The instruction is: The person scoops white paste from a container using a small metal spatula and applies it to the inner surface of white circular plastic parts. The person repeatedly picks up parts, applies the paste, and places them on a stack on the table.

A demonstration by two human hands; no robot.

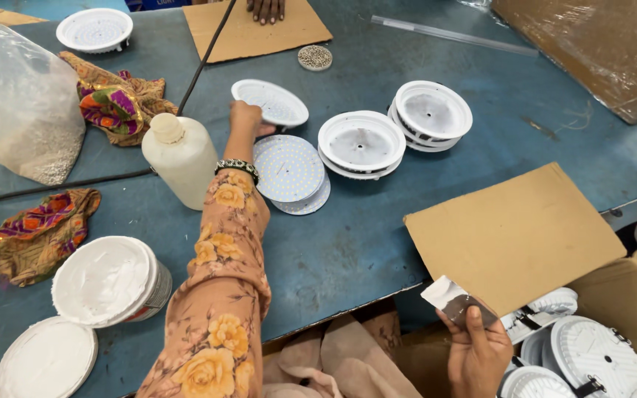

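Note:
My left hand point(246, 118), in a floral sleeve with a beaded bracelet, reaches across the blue table and grips the near edge of a round white lamp housing point(270, 102), tilted up off the table. Just beside it lies a small stack of round white LED boards point(289, 169). My right hand point(475, 352) is low at the table's front edge, closed on a small flat grey-and-white scraper point(451, 299), above an open cardboard box point(628, 287) of white lamp housings point(591, 350).
Two stacks of white housings point(361, 142) point(432, 113) stand mid-table. A white plastic bottle point(180, 157), an open tub of white paste point(106, 281), its lid point(46, 359), cloth rags point(116, 96), a plastic bag of granules point(27, 110) and another person's hand point(265, 9) on cardboard are around.

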